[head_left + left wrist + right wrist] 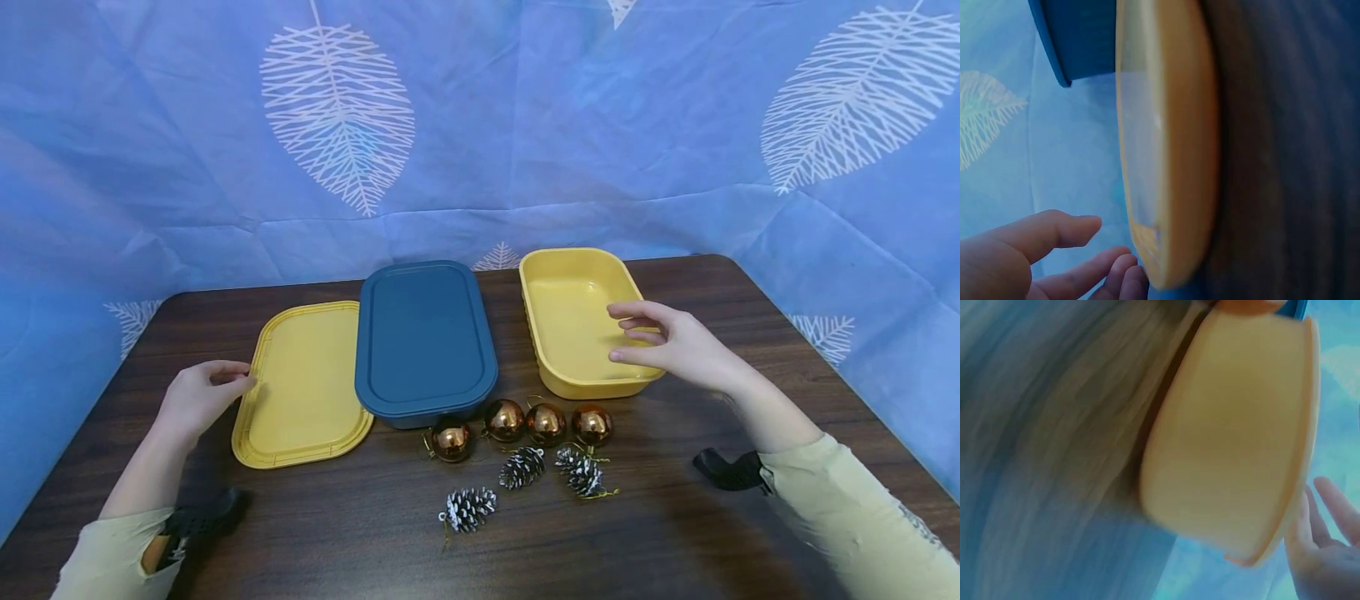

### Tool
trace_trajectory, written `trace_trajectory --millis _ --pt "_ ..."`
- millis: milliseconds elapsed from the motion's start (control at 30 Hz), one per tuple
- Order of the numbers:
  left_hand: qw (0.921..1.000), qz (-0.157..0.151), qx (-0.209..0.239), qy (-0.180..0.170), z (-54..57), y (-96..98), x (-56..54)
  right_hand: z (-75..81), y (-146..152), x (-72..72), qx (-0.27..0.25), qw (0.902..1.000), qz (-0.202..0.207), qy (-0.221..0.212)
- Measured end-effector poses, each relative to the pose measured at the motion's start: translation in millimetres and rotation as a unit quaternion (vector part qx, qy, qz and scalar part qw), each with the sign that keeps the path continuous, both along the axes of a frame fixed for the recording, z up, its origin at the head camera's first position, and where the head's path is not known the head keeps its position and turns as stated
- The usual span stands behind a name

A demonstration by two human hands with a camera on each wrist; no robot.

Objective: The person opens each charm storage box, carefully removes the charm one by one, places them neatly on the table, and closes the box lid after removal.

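A yellow lid [311, 379] lies flat on the table's left side. My left hand [201, 398] is at its left edge, thumb apart from the loosely bent fingers; the left wrist view shows the fingertips right beside the lid's rim [1188, 187]. On the right stands a yellow plastic container [573, 321], its top uncovered and nothing visible inside. My right hand [675, 342] hovers over its right rim, thumb and fingers spread apart and holding nothing. In the right wrist view, the fingers of that hand [1322, 550] appear beside the container's wall [1229, 437].
Between them sits a blue box [423, 333] with its lid on, beside the yellow lid. Several shiny brown ball ornaments [504, 421] line up in front, with three frosted pine cones [468, 508] nearer me. A blue leaf-print cloth [480, 125] hangs behind the table.
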State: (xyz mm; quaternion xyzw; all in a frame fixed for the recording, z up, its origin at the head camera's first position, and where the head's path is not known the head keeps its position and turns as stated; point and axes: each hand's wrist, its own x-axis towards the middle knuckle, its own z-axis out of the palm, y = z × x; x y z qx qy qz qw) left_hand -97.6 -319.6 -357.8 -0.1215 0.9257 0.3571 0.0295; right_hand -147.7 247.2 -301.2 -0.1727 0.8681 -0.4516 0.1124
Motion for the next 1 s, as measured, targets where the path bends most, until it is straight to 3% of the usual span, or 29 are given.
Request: trace_trajectory --millis 367,667,900,1000 --pt "0.999 -0.009 -0.042 -0.008 -4.2 -4.5 -0.3 -6.4 25 2.4 0.036 0.999 -0.017 0.018" --pt "0.9987 0.001 -0.039 -0.033 -2.6 -5.2 -3.1 -12.7 34 4.5 0.07 0.9934 0.013 0.091" --pt "0.9993 0.022 -0.021 -0.024 -5.9 -10.3 -4.9 -19.3 39 3.9 0.075 0.9948 0.023 0.065" --pt "0.9991 0.03 0.015 -0.027 -6.4 -11.8 -6.1 -21.3 40 4.0 0.068 0.9962 0.021 0.049"
